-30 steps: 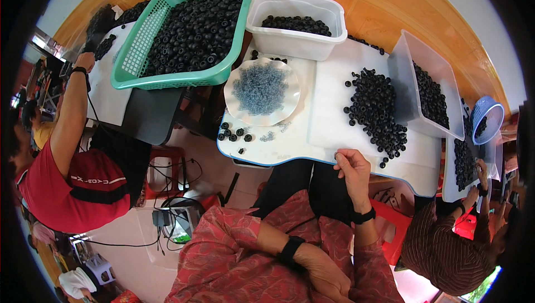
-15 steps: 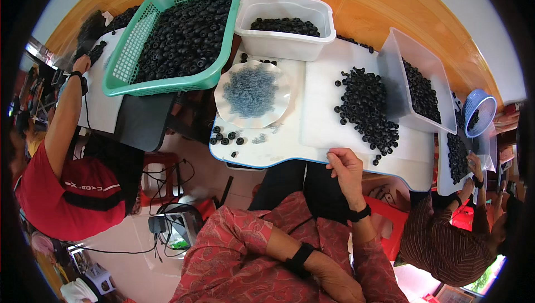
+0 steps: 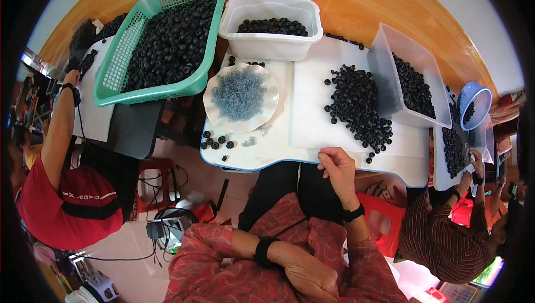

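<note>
My right hand (image 3: 337, 168) is raised at the front edge of the white table (image 3: 272, 147), with thumb and fingertips pinched together; whatever they might hold is too small to make out. My left forearm lies across my body, and my left hand (image 3: 312, 275) rests bent against my patterned red shirt by the right arm. Its fingers are hidden. Beyond the right hand, a pile of black ring-shaped parts (image 3: 356, 102) is spread on a white sheet (image 3: 308, 119). Left of it stands a pale wavy-rimmed plate (image 3: 267, 111) heaped with small bluish translucent pieces (image 3: 237, 94).
A green basket (image 3: 159, 97) and a white tub (image 3: 273, 47) hold black parts, as does the clear bin (image 3: 415, 111). Several loose black parts (image 3: 216, 141) lie near the left corner. Co-workers sit at the left (image 3: 83, 203) and right (image 3: 446, 242). A red stool (image 3: 382, 214) stands nearby.
The whole view has shifted slightly. My left hand has drawn back a little leftward over my body, showing more of its back. My right hand keeps its pinch at the table edge.
</note>
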{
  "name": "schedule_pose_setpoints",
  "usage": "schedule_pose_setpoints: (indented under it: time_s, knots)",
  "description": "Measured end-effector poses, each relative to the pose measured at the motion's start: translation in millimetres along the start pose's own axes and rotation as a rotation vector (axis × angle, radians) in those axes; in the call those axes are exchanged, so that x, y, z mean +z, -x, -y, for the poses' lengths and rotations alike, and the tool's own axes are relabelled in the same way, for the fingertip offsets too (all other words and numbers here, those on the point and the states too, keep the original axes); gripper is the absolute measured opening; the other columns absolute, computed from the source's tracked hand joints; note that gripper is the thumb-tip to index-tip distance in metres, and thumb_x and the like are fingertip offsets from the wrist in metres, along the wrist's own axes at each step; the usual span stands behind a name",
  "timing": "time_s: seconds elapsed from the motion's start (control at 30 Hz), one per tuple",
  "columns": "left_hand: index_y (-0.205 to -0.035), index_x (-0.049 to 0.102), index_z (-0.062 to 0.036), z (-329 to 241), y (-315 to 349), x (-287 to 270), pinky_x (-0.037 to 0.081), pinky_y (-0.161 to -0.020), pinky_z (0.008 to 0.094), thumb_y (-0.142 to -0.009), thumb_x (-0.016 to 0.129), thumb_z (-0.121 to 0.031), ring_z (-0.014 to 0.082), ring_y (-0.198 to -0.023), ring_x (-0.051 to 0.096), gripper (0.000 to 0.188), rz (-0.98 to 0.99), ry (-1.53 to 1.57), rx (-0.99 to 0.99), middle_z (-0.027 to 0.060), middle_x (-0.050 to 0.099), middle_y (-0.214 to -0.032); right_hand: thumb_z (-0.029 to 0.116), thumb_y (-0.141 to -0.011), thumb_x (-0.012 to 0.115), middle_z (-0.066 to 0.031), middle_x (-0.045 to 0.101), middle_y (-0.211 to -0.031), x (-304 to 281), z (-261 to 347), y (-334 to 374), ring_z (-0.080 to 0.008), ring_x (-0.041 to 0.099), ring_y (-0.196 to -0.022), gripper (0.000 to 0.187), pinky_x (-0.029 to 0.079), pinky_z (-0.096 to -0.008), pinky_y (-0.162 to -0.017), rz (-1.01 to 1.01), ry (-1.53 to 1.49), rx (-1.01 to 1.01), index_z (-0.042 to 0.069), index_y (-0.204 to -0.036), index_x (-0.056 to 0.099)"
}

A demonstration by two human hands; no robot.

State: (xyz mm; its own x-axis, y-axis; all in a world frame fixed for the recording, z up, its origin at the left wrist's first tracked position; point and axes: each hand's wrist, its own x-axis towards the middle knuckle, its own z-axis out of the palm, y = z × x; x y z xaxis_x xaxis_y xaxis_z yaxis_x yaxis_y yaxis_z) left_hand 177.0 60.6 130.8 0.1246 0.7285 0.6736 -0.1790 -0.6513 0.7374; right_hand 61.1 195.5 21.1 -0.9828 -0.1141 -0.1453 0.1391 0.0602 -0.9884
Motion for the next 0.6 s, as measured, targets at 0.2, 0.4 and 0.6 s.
schedule_pose_setpoints:
  time_s: [0.2,0.4,0.6]
  knots:
    - [-0.104,0.062,0.0086,-17.9,26.9,-13.9,0.050,-0.072,0.0442,-0.106,0.046,-0.022,0.0364,-0.087,0.065,0.035,-0.024,-0.072,-0.035,0.0273,0.065,-0.092,0.008,-0.095,0.065,-0.0026,0.068,-0.089,3.0,3.4,2.0,-0.0067,0.062,-0.068,0.013,0.044,-0.0178,-0.052,-0.009,0.006,0.020,0.001,-0.106,0.067]
    - [-0.097,0.071,-0.0024,-47.0,72.9,-39.2,0.055,-0.075,0.0327,-0.091,0.070,-0.012,0.0235,-0.087,0.069,0.011,-0.774,-0.338,-0.259,0.0093,0.071,-0.096,0.006,-0.095,0.065,-0.0047,0.070,-0.091,12.4,14.8,13.3,-0.0075,0.061,-0.068,0.013,0.045,-0.0192,-0.055,-0.007,-0.022,0.035,0.000,-0.106,0.067]
    - [-0.107,0.069,0.0001,-12.9,117.9,-51.4,0.052,-0.071,0.0215,-0.088,0.070,0.001,0.0061,-0.080,0.062,0.020,-1.684,-0.624,-0.366,0.0026,0.066,-0.093,0.007,-0.094,0.067,-0.0063,0.072,-0.092,34.3,19.7,18.2,-0.0067,0.061,-0.066,0.013,0.045,-0.0179,-0.056,0.091,-0.332,0.073,0.000,-0.105,0.068]
